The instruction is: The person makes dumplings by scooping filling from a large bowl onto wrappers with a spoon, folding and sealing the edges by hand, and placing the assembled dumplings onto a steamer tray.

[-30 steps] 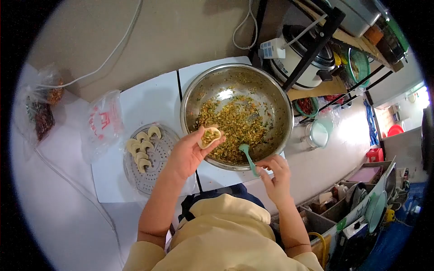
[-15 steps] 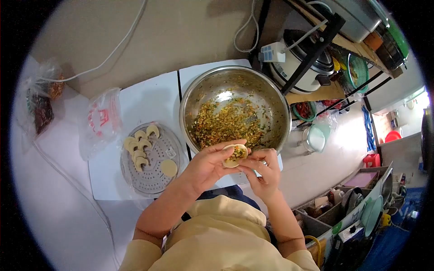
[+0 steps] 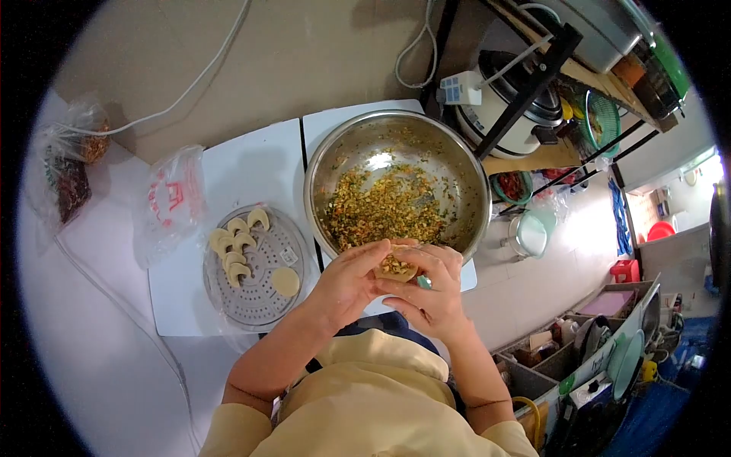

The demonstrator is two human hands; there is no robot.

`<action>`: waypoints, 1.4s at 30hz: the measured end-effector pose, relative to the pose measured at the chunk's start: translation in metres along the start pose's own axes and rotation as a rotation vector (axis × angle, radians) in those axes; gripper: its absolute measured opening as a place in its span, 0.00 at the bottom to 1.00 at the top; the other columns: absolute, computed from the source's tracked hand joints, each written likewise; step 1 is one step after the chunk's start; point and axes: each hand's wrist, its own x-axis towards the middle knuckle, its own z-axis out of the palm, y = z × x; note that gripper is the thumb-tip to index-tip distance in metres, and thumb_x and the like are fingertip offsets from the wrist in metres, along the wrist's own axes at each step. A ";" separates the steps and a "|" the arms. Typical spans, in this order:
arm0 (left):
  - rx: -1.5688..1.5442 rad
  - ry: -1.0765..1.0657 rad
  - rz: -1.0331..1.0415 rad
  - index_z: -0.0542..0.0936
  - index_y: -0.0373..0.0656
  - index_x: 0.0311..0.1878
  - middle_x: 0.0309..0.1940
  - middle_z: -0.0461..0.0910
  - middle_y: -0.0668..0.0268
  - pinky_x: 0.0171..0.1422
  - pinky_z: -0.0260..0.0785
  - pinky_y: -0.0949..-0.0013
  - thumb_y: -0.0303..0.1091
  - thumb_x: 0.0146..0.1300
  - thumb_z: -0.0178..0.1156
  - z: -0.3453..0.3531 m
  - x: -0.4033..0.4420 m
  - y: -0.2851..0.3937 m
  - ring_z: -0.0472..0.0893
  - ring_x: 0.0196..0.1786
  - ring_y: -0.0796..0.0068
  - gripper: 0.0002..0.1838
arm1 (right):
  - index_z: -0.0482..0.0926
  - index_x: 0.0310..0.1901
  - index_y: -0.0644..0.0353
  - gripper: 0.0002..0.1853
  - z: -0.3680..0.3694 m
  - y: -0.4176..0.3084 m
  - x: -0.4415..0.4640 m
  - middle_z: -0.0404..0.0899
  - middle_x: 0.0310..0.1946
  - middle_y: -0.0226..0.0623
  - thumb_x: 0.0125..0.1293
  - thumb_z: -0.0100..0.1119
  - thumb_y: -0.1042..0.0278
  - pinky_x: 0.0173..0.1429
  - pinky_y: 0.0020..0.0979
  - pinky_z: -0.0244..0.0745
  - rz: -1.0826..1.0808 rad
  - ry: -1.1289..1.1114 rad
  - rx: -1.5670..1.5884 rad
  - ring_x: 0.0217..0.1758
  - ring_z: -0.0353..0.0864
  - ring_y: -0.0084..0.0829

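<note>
Between my two hands, near the bowl's front rim, is a round dumpling wrapper with chopped filling in it. My left hand is closed on the wrapper's left side, fingers along its far edge. From the right, my right hand curls over with its fingers on the wrapper's edge; part of the wrapper is hidden beneath them. Just beyond sits a large steel bowl of chopped vegetable filling. To the left, a grey perforated tray carries several folded dumplings and one flat wrapper.
A clear plastic bag with red print lies left of the tray on the white table. Behind the bowl on the right, a shelf's black frame stands before a rice cooker. Storage bins are at lower right.
My right hand has shifted from pinching the wrapper's right edge to curling over it. The wrapper now looks partly covered and more cupped. Tray and bowl are unchanged.
</note>
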 end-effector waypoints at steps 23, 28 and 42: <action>-0.109 -0.039 -0.055 0.65 0.36 0.63 0.54 0.74 0.60 0.59 0.69 0.62 0.49 0.73 0.39 0.003 -0.005 0.004 0.76 0.54 0.69 0.28 | 0.84 0.39 0.48 0.15 -0.006 -0.006 0.000 0.73 0.55 0.35 0.53 0.63 0.51 0.55 0.41 0.61 0.027 -0.124 -0.198 0.56 0.69 0.39; -0.141 -0.017 -0.063 0.67 0.38 0.62 0.54 0.74 0.60 0.61 0.67 0.62 0.48 0.73 0.40 0.010 -0.005 0.006 0.75 0.55 0.70 0.26 | 0.85 0.37 0.49 0.12 -0.006 -0.001 -0.011 0.75 0.50 0.35 0.48 0.68 0.60 0.54 0.40 0.61 0.036 -0.017 -0.097 0.52 0.72 0.38; 0.462 -0.113 0.116 0.63 0.35 0.65 0.53 0.73 0.63 0.57 0.70 0.74 0.16 0.61 0.54 0.029 -0.018 0.006 0.74 0.53 0.78 0.28 | 0.83 0.36 0.50 0.12 -0.007 0.003 -0.007 0.76 0.48 0.37 0.46 0.68 0.67 0.53 0.39 0.63 0.138 0.189 0.134 0.50 0.73 0.40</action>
